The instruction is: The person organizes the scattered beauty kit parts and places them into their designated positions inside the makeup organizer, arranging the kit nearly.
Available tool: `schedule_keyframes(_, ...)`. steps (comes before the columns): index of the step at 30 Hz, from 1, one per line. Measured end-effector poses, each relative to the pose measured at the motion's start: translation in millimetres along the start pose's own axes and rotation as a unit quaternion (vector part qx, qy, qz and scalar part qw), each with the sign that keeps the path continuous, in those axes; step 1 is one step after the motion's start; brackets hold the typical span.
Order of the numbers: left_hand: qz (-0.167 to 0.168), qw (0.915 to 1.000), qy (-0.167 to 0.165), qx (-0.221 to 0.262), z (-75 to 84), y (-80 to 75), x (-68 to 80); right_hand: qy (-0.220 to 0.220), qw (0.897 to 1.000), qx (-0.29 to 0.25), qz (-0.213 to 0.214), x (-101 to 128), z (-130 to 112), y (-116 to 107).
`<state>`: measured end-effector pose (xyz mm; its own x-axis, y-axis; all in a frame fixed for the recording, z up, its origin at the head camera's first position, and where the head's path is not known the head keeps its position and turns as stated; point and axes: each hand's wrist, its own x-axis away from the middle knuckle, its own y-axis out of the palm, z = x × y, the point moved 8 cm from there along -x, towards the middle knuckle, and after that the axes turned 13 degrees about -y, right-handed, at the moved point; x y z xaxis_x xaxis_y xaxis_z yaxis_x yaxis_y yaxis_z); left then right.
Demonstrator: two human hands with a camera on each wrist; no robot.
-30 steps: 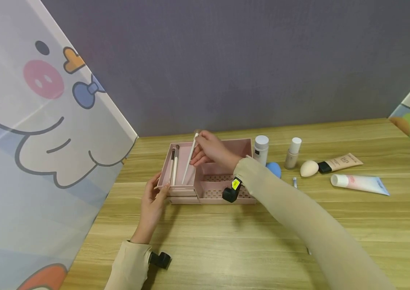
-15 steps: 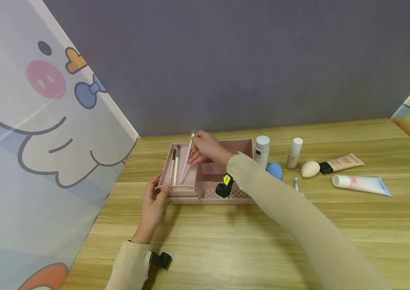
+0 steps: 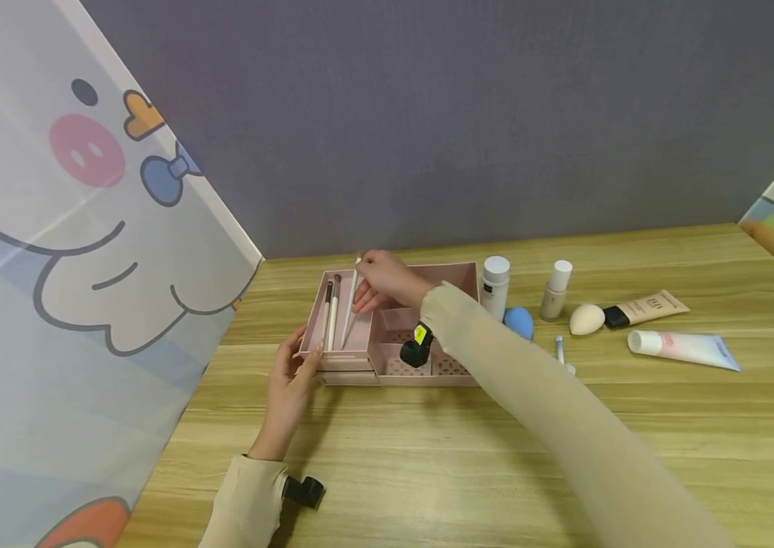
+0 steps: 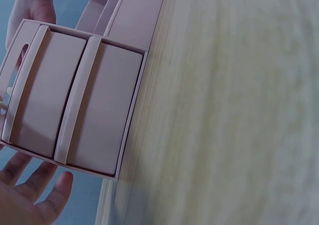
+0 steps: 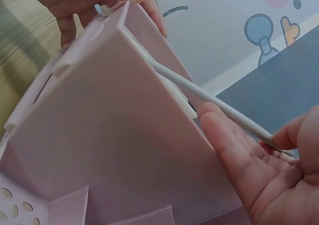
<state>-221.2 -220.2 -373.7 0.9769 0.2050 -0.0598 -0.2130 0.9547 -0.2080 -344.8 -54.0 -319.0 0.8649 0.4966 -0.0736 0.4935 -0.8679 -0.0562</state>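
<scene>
Currently R hand [image 3: 387,279] has fingers pinching a white brush [image 3: 351,304], tilted, lower end inside the L tray of the pink organizer [image 3: 347,365]; L hand [image 3: 291,383] grips organizer's front L corner, thumb on rim, fingers at the side. 2 other brushes [image 3: 332,320] lie nearer organizer's L wall. White-capped bottle [image 3: 495,291] on tabletop [image 3: 414,464], just R of organizer
</scene>
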Motion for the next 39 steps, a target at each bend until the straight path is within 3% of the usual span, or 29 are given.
schedule_keyframes(10,-0.005,1.0000,-0.008,0.001,-2.1,0.5,-0.9,0.041,0.999,0.005,-0.008,-1.1,3.9,1.1)
schedule_keyframes(21,-0.012,0.9999,-0.001,-0.001,0.0,0.8,1.3,0.056,0.998,0.019,-0.001,-3.4,9.8,0.0)
schedule_keyframes(39,-0.014,0.9998,-0.008,0.009,-1.3,1.6,0.9,0.031,0.999,-0.026,-0.001,-2.0,10.8,-0.4)
